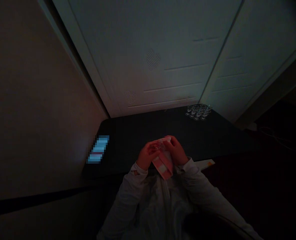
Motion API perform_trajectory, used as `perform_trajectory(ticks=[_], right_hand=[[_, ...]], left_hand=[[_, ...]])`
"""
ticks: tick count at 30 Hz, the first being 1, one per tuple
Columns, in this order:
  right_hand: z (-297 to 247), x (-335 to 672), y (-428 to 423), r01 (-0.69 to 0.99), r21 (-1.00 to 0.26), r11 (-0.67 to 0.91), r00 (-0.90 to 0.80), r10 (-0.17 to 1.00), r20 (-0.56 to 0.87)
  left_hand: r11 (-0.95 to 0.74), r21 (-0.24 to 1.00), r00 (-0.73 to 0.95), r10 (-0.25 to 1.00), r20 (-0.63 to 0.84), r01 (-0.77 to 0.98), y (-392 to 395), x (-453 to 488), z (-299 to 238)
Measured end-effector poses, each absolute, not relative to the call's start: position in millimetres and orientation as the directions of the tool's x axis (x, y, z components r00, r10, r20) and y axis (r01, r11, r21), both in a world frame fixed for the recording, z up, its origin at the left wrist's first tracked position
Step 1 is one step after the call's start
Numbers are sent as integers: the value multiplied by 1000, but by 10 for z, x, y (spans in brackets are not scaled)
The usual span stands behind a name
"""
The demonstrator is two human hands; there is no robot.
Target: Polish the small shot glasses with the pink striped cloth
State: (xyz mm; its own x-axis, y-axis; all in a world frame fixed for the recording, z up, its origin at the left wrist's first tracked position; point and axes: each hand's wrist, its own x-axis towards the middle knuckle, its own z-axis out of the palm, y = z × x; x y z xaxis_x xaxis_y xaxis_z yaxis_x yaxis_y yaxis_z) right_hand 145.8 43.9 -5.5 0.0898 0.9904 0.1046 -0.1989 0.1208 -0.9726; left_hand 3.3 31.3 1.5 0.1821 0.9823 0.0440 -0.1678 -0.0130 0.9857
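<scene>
Both of my hands meet above the front edge of a dark table [128, 133]. Between them is a pink-and-white packet [163, 166], tilted, its lower end pointing toward my body. My left hand [146, 156] grips its left side near the top, fingers bent inward. My right hand [177, 151] closes round the upper right side, fingertips at the top edge. Clear, crinkled-looking material shows between the fingers. Dim light hides the finer detail and what exactly the packet contains.
Several small stemmed glasses [198, 112] stand grouped at the table's back right. A lit, pixelated blue panel [98, 149] lies at the left edge. A white flat item [205, 164] with an orange spot is at the front right. White panelled doors [148, 40] rise behind.
</scene>
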Motion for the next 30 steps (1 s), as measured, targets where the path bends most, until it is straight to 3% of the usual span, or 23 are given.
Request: perform_trajectory(ticks=[4, 12, 20, 30], right_hand=[[-47, 1480, 438, -225, -969, 99, 15, 995, 98], [-10, 1510, 424, -19, -988, 154, -144, 977, 156], [8, 1455, 376, -171, -980, 102, -80, 990, 117], [-15, 1474, 454, -371, -924, 86, 152, 988, 30]], left_hand=[[24, 975, 151, 989, 10, -223, 333, 13, 22], [39, 964, 115, 993, -8, -265, 305, -51, 3], [34, 973, 135, 991, -3, -230, 299, -57, 11], [121, 926, 107, 990, -88, -357, 327, -80, -27]])
